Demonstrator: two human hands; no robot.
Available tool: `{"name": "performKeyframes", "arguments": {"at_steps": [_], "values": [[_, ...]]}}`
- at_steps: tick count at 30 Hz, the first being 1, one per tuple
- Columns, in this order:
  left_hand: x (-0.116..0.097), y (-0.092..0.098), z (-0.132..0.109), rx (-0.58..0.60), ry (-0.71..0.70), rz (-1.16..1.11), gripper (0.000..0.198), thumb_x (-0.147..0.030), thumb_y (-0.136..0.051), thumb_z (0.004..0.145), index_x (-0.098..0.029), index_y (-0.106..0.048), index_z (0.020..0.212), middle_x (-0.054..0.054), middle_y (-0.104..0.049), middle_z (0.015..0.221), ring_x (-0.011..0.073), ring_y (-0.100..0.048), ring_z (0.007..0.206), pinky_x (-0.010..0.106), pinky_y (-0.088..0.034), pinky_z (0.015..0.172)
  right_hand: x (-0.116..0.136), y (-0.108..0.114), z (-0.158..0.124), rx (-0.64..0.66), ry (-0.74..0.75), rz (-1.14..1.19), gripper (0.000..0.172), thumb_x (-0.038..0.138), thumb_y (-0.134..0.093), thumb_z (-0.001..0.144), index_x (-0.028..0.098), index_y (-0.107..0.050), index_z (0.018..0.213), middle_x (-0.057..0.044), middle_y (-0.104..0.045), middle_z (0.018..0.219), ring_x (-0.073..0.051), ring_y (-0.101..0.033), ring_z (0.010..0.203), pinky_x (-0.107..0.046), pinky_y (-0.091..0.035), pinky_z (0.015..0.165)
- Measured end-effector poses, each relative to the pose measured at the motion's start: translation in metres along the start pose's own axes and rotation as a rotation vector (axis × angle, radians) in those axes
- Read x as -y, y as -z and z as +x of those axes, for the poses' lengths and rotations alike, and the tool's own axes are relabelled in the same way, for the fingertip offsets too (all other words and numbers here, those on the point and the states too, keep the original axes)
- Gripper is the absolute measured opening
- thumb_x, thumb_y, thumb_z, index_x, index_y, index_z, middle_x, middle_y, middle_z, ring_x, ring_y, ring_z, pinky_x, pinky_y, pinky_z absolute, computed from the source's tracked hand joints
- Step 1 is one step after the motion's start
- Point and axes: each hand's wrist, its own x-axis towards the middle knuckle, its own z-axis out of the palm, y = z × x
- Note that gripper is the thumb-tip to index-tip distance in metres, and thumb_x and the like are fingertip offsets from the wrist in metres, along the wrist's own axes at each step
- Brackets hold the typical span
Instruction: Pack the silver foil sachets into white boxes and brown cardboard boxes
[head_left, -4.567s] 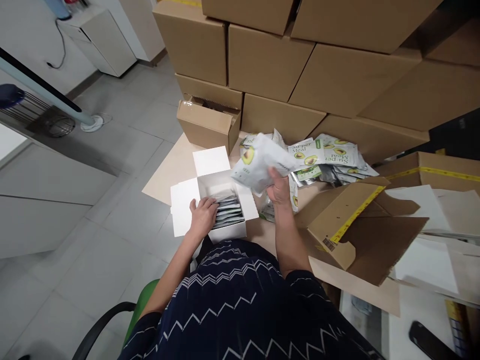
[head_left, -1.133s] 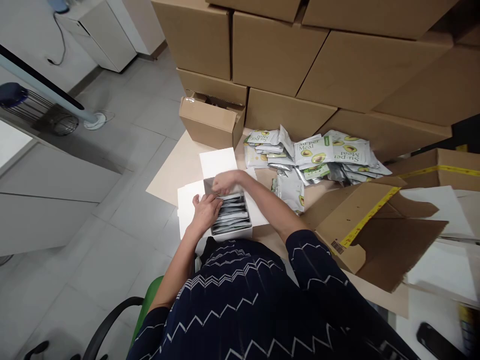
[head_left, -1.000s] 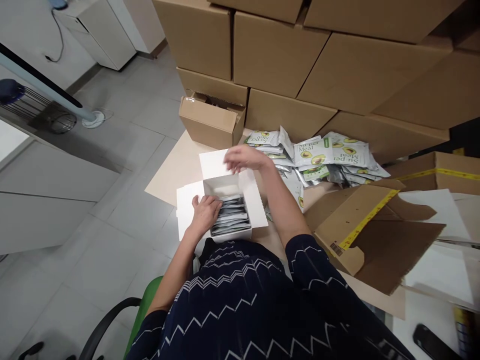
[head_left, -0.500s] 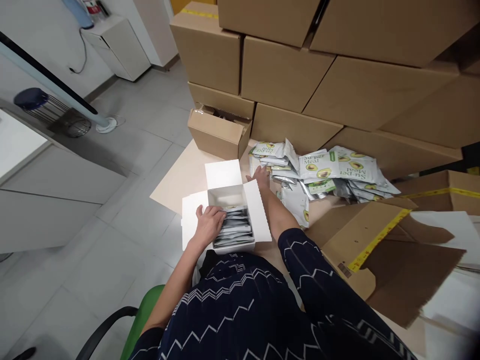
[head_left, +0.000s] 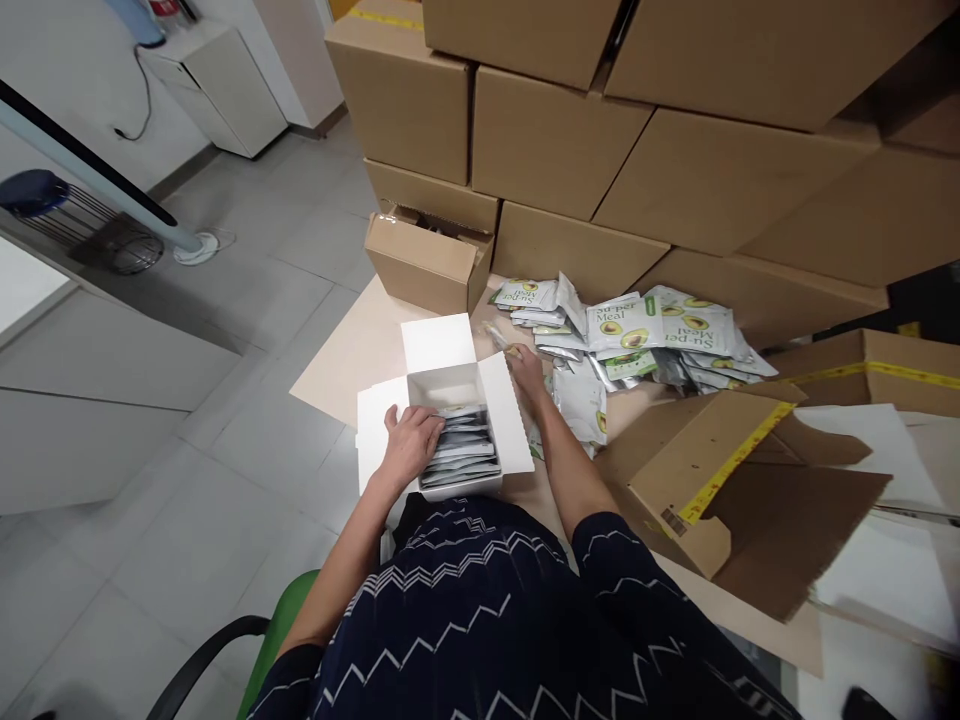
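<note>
An open white box (head_left: 461,487) stands in front of me with its flaps spread. Silvery packets (head_left: 466,450) stand on edge in a row inside it, with a gap at the far end. My left hand (head_left: 411,440) lies over the box's left edge, fingertips touching the packets and thumb apart. Beyond the right flap, my right hand (head_left: 527,370) has closed on the near end of a packet (head_left: 496,336), blurred and partly hidden by the fingers. To its right lie piled white Su-per Meal packets (head_left: 622,322) with avocado pictures.
Stacked brown cartons (head_left: 559,140) form a wall at the back. A small open carton (head_left: 424,265) stands behind the white box. On the right lies an open carton (head_left: 697,460) with yellow tape. A green chair (head_left: 289,610) is at lower left.
My right hand has drawn back slightly from the left end of the packet pile, with a packet in its fingers. My left hand stays at the box. The view has shifted a little.
</note>
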Motion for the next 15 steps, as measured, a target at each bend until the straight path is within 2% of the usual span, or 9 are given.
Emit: {"name": "performKeyframes", "arguments": {"at_steps": [4, 5, 7, 9, 12, 15], "values": [[0.000, -0.001, 0.000, -0.005, -0.002, 0.002, 0.029, -0.030, -0.041, 0.102, -0.026, -0.070, 0.102, 0.006, -0.071, 0.114, 0.0252, -0.059, 0.109, 0.060, -0.022, 0.108, -0.015, 0.002, -0.026, -0.233, -0.067, 0.800, 0.043, 0.035, -0.050, 0.075, 0.018, -0.060, 0.113, -0.007, -0.069, 0.112, -0.019, -0.064, 0.097, -0.033, -0.051, 0.089], [0.000, -0.001, 0.000, -0.003, -0.002, 0.003, 0.029, -0.029, -0.041, 0.102, -0.026, -0.070, 0.102, 0.006, -0.071, 0.114, 0.0252, -0.059, 0.109, 0.060, -0.022, 0.108, -0.018, 0.002, -0.031, -0.246, -0.083, 0.987, 0.043, 0.035, -0.054, 0.072, 0.019, -0.060, 0.111, -0.005, -0.070, 0.108, -0.018, -0.065, 0.092, -0.033, -0.052, 0.087], [0.000, 0.000, 0.001, 0.001, -0.002, 0.005, 0.029, -0.029, -0.041, 0.102, -0.026, -0.070, 0.101, 0.006, -0.071, 0.114, 0.0253, -0.059, 0.109, 0.060, -0.023, 0.107, -0.025, 0.002, -0.039, -0.220, -0.110, 1.185, 0.043, 0.037, -0.061, 0.068, 0.021, -0.059, 0.108, -0.003, -0.070, 0.103, -0.017, -0.065, 0.088, -0.033, -0.053, 0.085], [0.000, 0.000, 0.001, 0.004, -0.001, 0.009, 0.029, -0.029, -0.041, 0.101, -0.026, -0.070, 0.101, 0.006, -0.071, 0.114, 0.0254, -0.059, 0.109, 0.060, -0.023, 0.107, -0.033, 0.002, -0.040, -0.227, -0.165, 1.231, 0.044, 0.040, -0.068, 0.066, 0.020, -0.059, 0.103, -0.004, -0.071, 0.100, -0.018, -0.065, 0.087, -0.033, -0.054, 0.084], [-0.001, 0.000, 0.001, 0.002, 0.005, 0.010, 0.029, -0.030, -0.041, 0.101, -0.026, -0.070, 0.102, 0.006, -0.071, 0.114, 0.0253, -0.059, 0.109, 0.060, -0.023, 0.107, -0.044, -0.001, -0.036, -0.284, -0.288, 1.166, 0.047, 0.043, -0.072, 0.062, 0.019, -0.059, 0.101, -0.003, -0.071, 0.095, -0.017, -0.064, 0.082, -0.032, -0.054, 0.078], [-0.001, 0.000, 0.001, 0.006, 0.014, 0.008, 0.030, -0.030, -0.041, 0.101, -0.026, -0.070, 0.102, 0.006, -0.071, 0.115, 0.0249, -0.059, 0.109, 0.060, -0.023, 0.108, -0.049, -0.005, -0.032, -0.287, -0.270, 1.089, 0.048, 0.039, -0.069, 0.062, 0.018, -0.058, 0.104, -0.003, -0.071, 0.094, -0.016, -0.064, 0.079, -0.031, -0.053, 0.077]]}}
